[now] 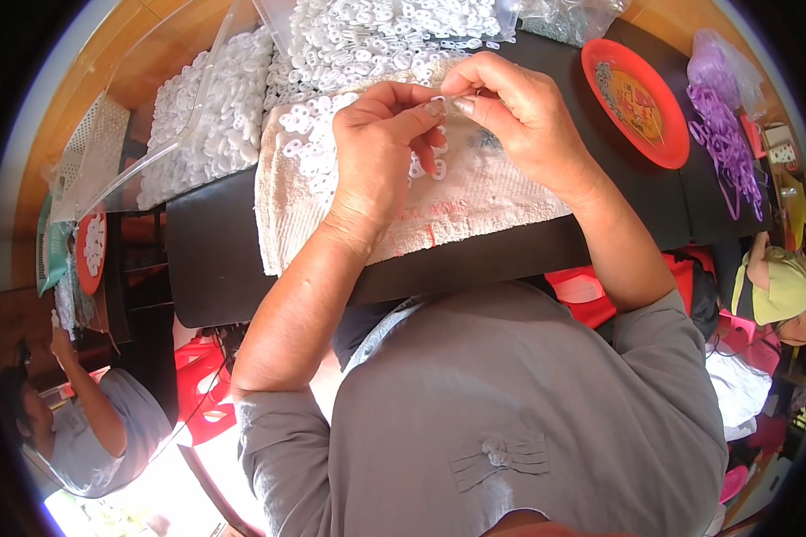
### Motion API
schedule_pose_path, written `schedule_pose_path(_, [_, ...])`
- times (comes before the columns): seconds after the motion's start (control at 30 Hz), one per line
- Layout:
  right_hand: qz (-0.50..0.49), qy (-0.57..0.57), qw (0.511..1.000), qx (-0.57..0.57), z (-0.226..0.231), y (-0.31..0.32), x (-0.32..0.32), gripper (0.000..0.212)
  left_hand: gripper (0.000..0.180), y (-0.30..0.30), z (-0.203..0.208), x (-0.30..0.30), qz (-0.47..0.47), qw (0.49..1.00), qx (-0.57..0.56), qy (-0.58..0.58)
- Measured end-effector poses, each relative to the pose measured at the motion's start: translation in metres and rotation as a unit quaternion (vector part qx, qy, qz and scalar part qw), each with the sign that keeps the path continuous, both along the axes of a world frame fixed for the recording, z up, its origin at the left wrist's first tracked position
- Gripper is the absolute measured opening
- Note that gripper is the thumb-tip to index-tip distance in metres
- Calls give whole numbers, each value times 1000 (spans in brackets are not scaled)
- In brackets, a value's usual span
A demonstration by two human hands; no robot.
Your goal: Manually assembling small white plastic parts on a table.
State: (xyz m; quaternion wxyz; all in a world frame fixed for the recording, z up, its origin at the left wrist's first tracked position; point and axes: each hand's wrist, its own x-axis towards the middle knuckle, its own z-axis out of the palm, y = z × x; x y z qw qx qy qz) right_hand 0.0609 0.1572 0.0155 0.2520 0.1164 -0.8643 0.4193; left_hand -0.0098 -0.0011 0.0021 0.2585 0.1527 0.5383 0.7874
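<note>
Above a beige towel [510, 199] on the black table, my hands meet with their fingertips almost touching. My left hand [378, 134] pinches a small white plastic piece [438, 100], its thumb and index finger closed on the edge. My right hand [530, 116] is closed in a pinch right beside that piece; whatever lies between its fingertips is too small to make out. Loose white plastic pieces with holes [313, 148] are spread on the towel under and left of my left hand. A few small grey bits [485, 140] lie on the towel below my right hand.
Heaps of white pieces [210, 116] fill clear plastic containers behind the towel. To the right are a red oval plate [679, 143] holding grey bits and a purple ribbon bundle [730, 148]. Other people sit at left [107, 421] and right [775, 286].
</note>
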Motion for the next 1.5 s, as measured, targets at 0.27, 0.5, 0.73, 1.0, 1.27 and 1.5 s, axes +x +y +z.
schedule_pose_path(0.27, [0,22,1000,21,1,-1,1,14,9,1,-2,1,7,1000,-16,20])
schedule_pose_path(0.5, [-5,31,999,27,-2,-2,0,17,9,2,-3,3,17,999,-12,25])
schedule_pose_path(0.73, [-12,125,989,73,-6,-10,-3,21,8,3,-5,8,38,998,-28,45])
schedule_pose_path(1.0, [-16,125,991,35,-9,-17,-5,21,6,3,-8,11,55,998,-8,32])
schedule_pose_path(1.27, [-32,30,999,-32,-11,-11,-3,18,5,2,-5,8,46,999,-9,-4])
schedule_pose_path(1.5, [-30,58,997,-32,-14,-17,-3,15,5,3,-3,11,57,998,-20,-3])
